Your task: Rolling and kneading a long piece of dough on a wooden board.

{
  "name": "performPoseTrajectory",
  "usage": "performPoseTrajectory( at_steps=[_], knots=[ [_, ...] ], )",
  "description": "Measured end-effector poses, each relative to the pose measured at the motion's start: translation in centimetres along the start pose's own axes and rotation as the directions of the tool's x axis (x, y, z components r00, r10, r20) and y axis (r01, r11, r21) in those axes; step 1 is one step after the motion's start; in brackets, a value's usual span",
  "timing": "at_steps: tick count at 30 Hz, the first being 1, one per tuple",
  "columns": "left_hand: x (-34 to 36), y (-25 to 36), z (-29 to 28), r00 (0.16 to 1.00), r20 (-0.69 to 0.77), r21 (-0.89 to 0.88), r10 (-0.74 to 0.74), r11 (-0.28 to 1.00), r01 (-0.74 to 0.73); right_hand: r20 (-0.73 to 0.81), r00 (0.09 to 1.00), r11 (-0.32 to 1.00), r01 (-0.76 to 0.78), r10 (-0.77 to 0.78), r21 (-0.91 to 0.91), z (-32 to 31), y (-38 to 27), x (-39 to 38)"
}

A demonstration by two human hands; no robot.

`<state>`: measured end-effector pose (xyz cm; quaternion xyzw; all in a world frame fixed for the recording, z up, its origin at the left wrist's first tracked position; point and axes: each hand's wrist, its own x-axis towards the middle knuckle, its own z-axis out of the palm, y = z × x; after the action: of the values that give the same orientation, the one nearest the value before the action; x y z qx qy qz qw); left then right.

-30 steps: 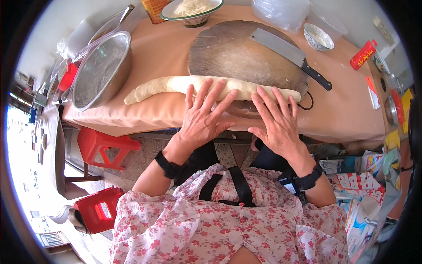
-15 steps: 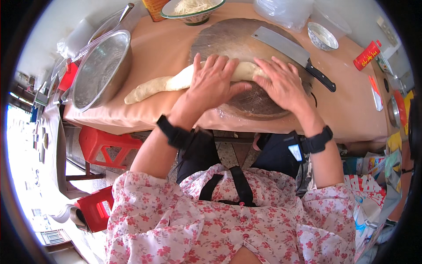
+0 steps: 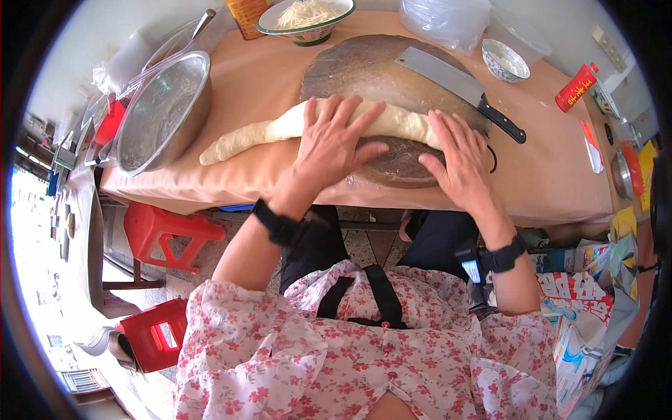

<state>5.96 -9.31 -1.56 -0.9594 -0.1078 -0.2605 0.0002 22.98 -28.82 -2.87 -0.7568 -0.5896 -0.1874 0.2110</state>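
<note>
A long, pale roll of dough lies across a round wooden chopping board, its tapered left end resting on the table covering. On the middle of the roll lies my left hand, open with the fingers spread. My right hand rests open over the roll's right end, its thumb held apart and its fingers covering the tip. A cleaver with a black handle lies on the board beyond my right hand, its handle past the board's right edge.
A large metal basin stands at the left, tilted. At the back are a bowl of pale shreds and a plastic bag. A small patterned bowl and a red bottle stand at the right. Red stools are below the table.
My right hand has slid right and toward me, to the dough's end. More of the dough shows between my hands, which are farther apart. My left hand has shifted slightly toward me.
</note>
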Motion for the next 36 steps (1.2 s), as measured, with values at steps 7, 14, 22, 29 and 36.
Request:
performPoseTrajectory(
  at_steps=[7,14,22,29,36],
  knots=[
    [-5.4,1.7,-0.5,0.998,0.062,0.026,0.023,0.999,-0.025,0.048,0.999,0.995,0.027,-0.022,-0.095,-1.1,-2.2,-3.8],
    [-1.6,0.8,-0.8,0.998,0.06,0.017,-0.008,1.0,0.007,0.208,0.971,0.993,-0.12,0.121,-0.016,-0.6,0.8,0.9],
    [5.0,-2.1,0.5,0.961,0.207,-0.03,-0.184,0.981,0.194,0.292,0.913,0.958,-0.278,0.285,-0.065,0.9,3.4,5.9],
    [2.5,-3.6,0.2,0.982,0.126,-0.058,-0.139,0.987,0.147,0.244,0.966,0.991,-0.114,0.092,0.077,0.1,-1.5,9.0],
    [1.5,-3.8,-1.5,0.909,0.282,-0.116,-0.308,0.929,0.35,0.345,0.938,0.981,-0.092,0.026,0.174,2.2,-4.1,9.4]
  ],
)
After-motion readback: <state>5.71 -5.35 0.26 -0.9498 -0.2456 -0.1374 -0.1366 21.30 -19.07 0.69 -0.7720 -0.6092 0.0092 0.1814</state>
